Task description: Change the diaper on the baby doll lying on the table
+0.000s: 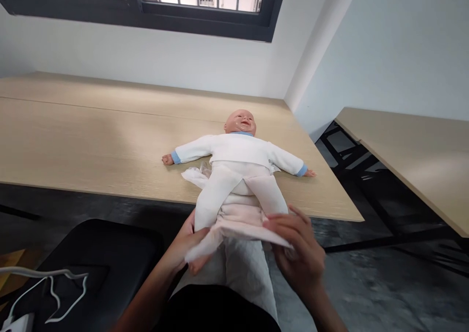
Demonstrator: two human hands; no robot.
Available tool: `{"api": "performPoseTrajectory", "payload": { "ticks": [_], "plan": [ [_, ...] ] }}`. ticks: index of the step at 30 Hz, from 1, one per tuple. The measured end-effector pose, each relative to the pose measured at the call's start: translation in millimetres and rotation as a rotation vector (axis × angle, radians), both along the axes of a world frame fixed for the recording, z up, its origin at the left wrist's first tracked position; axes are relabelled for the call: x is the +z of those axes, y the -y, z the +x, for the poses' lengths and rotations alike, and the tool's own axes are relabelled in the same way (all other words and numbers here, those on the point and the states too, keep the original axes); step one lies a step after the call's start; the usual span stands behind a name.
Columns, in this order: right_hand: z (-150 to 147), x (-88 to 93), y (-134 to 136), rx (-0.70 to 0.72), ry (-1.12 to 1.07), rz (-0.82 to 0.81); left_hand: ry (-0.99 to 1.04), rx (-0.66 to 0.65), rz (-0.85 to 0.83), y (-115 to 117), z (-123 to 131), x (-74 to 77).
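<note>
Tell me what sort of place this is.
Probably a classroom or training room, though nothing labels it: a baby doll lies on a long table, with a second table at the picture's right.

- Part of your left hand is hidden behind the doll and the pale pad.
- Your right hand, blurred, covers one lower leg.
- The window leaves your view at the top; the power strip, bottom left.
</note>
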State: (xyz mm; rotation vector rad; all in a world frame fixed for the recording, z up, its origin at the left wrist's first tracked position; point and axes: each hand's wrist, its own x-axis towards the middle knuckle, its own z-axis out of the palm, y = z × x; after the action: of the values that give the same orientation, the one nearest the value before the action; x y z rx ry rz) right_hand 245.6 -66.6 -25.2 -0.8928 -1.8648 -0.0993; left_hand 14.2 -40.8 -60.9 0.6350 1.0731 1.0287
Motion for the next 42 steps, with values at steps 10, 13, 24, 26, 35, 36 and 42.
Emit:
{"api": "performPoseTrajectory", "payload": {
  "ticks": [10,13,24,26,35,36,42],
  "plan": [
    [-19.3,52.2,-156.3,-0.261,-0.001,-0.330,-0.093,-0.032,0.046,-2.4,0.8,-3.6],
    [-16.8,41.1,-177.2,-0.338,0.013,-0.506,-0.115,-0.039,0.054,-1.3,-0.4,-8.4],
    [-4.7,26.9,-189.0,-0.231,-0.166,-0.666,-1.063,0.471,1.021,7.8,3.6,15.9],
    [-4.8,25.5,-192.1,-0.205,-0.192,-0.678,-1.154,0.269,1.252,-8.7,8.3,46.5],
    [7.1,15.6,-199.9,-0.132,-0.279,-0.565,-1.010,-0.883,1.433,-140.6,68.9,96.9],
    [14.1,12.0,-196.4,-0.187,-0.303,-0.508,-0.996,-0.903,1.432,-147.8,70.6,96.3],
    [60.5,-24.1,-152.0,-0.442,-0.009,-0.332,-1.081,-0.989,1.474,-169.7,71.3,95.3]
  ]
}}
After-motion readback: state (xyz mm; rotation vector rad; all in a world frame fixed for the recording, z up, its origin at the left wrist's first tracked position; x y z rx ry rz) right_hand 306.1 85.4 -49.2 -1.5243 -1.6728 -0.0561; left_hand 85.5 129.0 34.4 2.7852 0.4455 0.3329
